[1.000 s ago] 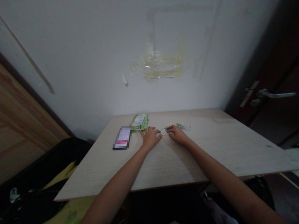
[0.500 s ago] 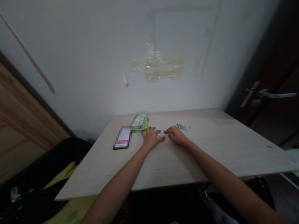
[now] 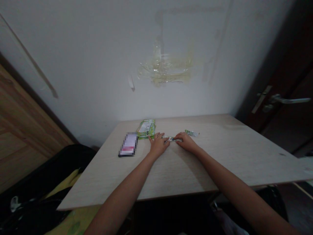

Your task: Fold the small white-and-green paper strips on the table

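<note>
Between my two hands, a narrow folded white-and-green plastic packet [image 3: 171, 138] lies on the pale wooden table [image 3: 176, 169]. The thumb and index finger of my left hand [image 3: 158, 144] are closed on its left end, while the other fingers spread toward the stack. My right hand [image 3: 186, 142] pinches the right end, its fingers bent and partly hiding it. Just behind the right hand lies a second folded green-and-white strip [image 3: 192, 133]. Past my left fingertips is a stack of flat green-and-white packets [image 3: 146, 127].
A phone [image 3: 128, 144] with a blurred screen lies left of my left hand, against the stack. The table's far edge meets a grey wall [image 3: 97, 81] with clear tape [image 3: 168, 71] on it. A dark door with a metal handle [image 3: 290, 99] stands at the right.
The packet between my hands now looks narrower and flatter. My left hand has shifted slightly left along it; the right hand is almost where it was.
</note>
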`<control>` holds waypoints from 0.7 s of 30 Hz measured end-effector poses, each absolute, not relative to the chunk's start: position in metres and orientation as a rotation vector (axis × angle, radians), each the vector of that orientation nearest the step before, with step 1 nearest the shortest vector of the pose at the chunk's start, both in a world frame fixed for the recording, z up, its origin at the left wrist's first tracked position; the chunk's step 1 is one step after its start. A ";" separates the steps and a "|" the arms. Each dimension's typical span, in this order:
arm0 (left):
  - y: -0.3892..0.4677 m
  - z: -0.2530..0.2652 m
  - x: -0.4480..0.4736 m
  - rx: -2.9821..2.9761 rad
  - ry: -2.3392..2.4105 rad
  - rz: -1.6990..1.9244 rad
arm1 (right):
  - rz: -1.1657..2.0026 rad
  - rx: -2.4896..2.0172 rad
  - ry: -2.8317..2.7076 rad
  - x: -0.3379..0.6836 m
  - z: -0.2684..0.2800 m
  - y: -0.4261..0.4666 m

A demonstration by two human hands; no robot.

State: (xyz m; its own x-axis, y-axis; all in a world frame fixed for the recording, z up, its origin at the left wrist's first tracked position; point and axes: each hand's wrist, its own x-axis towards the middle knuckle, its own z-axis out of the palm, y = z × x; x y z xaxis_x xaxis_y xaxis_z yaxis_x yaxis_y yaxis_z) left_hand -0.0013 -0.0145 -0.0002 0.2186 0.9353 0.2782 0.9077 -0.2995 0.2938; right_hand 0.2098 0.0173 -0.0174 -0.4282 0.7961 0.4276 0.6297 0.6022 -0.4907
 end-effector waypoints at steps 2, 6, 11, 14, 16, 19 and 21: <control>-0.015 0.001 -0.001 2.400 1.809 0.653 | 0.336 -1.126 -2.193 0.209 -0.016 0.016; -0.013 0.002 -0.001 2.393 1.808 0.707 | 0.305 -1.149 -2.185 0.207 -0.013 0.013; -0.013 0.002 -0.003 2.377 1.788 0.743 | 0.271 -1.172 -2.174 0.205 -0.013 0.012; -0.014 0.003 -0.003 2.362 1.793 0.758 | 0.254 -1.159 -2.171 0.205 -0.015 0.014; -0.014 0.002 -0.003 2.357 1.796 0.765 | 0.250 -1.164 -2.170 0.204 -0.015 0.014; -0.013 0.001 -0.002 2.366 1.797 0.781 | 0.251 -1.181 -2.170 0.204 -0.015 0.015; -0.013 0.000 -0.002 2.371 1.804 0.786 | 0.245 -1.192 -2.171 0.203 -0.015 0.014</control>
